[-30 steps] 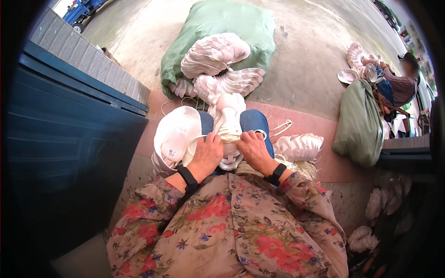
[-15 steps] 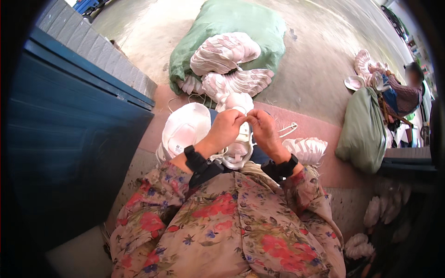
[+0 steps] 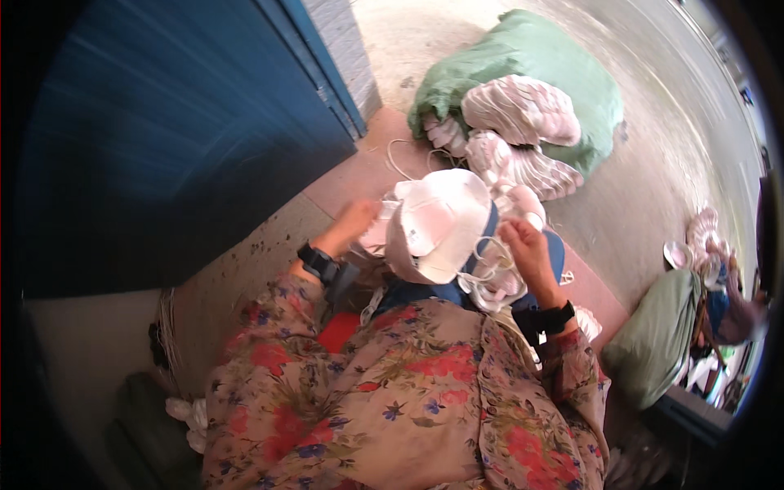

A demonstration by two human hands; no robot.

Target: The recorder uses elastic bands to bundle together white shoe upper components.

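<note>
Across my lap lie white shoe uppers. The largest white shoe upper (image 3: 457, 216) stands open in the middle, its pale pink inside showing. My left hand (image 3: 357, 222) is at its left side, beside more white pieces; the fingers are smeared by motion. My right hand (image 3: 527, 247) hangs over a laced white shoe upper (image 3: 500, 284), fingers curled in. A pale lace (image 3: 482, 242) loops up beside that hand. Whether the fingers pinch the lace, I cannot make out.
Stacked white shoe uppers (image 3: 523, 110) rest against a green sack (image 3: 563, 61) ahead. A blue door (image 3: 188, 147) stands at the left. At the right are another green sack (image 3: 657, 339) and a seated person (image 3: 731, 306) by more uppers.
My hands were together over the laced upper and are now apart, the left out to the left and the right to the right. The view has turned left.
</note>
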